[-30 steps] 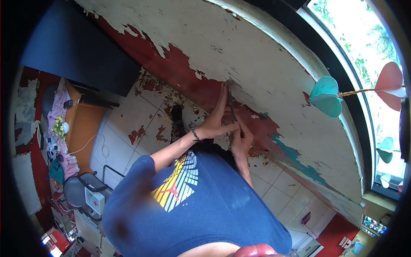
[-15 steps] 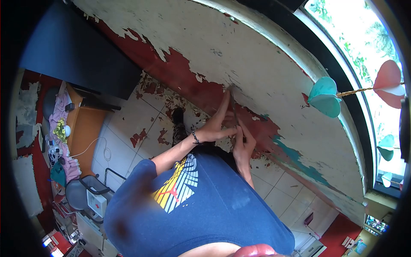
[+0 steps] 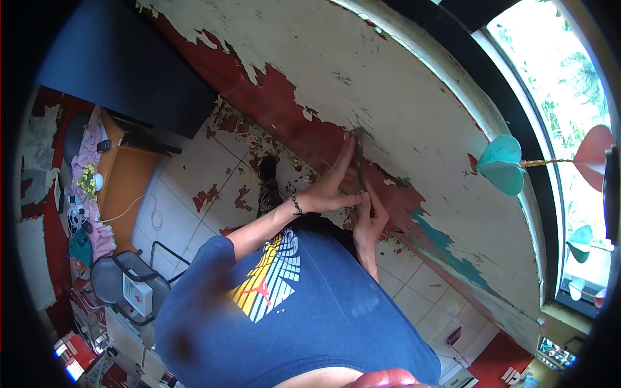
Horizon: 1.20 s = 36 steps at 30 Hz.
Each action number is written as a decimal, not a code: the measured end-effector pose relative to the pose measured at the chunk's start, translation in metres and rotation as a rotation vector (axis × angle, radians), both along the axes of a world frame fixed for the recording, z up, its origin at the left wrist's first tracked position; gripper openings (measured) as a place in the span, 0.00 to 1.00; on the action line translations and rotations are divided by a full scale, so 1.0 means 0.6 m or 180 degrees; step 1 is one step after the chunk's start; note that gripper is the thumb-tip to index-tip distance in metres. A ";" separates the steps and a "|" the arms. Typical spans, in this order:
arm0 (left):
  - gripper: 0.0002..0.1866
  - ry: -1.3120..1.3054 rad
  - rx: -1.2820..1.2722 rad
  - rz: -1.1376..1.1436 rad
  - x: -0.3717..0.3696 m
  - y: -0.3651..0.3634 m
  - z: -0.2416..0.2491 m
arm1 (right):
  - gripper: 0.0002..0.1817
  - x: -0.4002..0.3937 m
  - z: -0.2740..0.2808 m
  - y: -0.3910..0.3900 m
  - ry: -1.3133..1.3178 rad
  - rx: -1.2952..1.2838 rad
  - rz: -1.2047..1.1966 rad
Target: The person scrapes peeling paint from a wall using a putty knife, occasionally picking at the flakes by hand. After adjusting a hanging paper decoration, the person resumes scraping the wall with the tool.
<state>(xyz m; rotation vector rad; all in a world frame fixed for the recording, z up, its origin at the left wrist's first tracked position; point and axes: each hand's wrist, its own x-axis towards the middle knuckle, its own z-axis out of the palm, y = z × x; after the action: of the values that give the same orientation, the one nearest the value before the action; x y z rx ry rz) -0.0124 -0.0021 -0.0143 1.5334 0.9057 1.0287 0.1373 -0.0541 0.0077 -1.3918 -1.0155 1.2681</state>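
Note:
My right hand [image 3: 369,222] is closed around the lower end of a long, thin metal scraper [image 3: 359,169]. My left hand [image 3: 326,193], with a dark bracelet at its wrist, lies along the same tool. Its thumb is by the right hand, and its fingers stretch up the shaft to just below the flat head. That head meets the wall [image 3: 401,97] where off-white paint borders bare red paint. Part of the handle is hidden in the right hand.
Paint flakes [image 3: 242,197] litter the tiled floor beneath the wall. Paper hearts [image 3: 501,165] hang on a cord by the window at right. A dark panel [image 3: 123,71], a wooden desk [image 3: 129,174] and a grey chair [image 3: 116,284] stand at left.
The view has turned slightly, so the wall sits further right. The scraper's head has shifted a little against the wall and shows more plainly. Both hands keep their hold.

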 end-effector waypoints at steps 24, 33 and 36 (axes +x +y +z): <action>0.66 0.0685 -0.0180 -0.0326 -0.028 0.000 0.026 | 0.21 0.005 0.016 -0.002 -0.0302 -0.0376 0.0079; 0.66 0.0515 -0.0165 -0.0394 -0.041 0.000 0.020 | 0.21 -0.016 0.018 -0.006 -0.0149 -0.0293 0.0225; 0.66 0.0653 -0.0241 -0.0458 -0.041 0.003 0.022 | 0.20 0.000 -0.004 -0.005 -0.0301 -0.0196 0.0166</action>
<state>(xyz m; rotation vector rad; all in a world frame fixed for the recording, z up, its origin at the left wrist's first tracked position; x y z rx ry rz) -0.0373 0.0000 -0.0011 1.6355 0.9487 0.7362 0.1371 -0.0572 0.0055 -1.4928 -1.0912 1.2912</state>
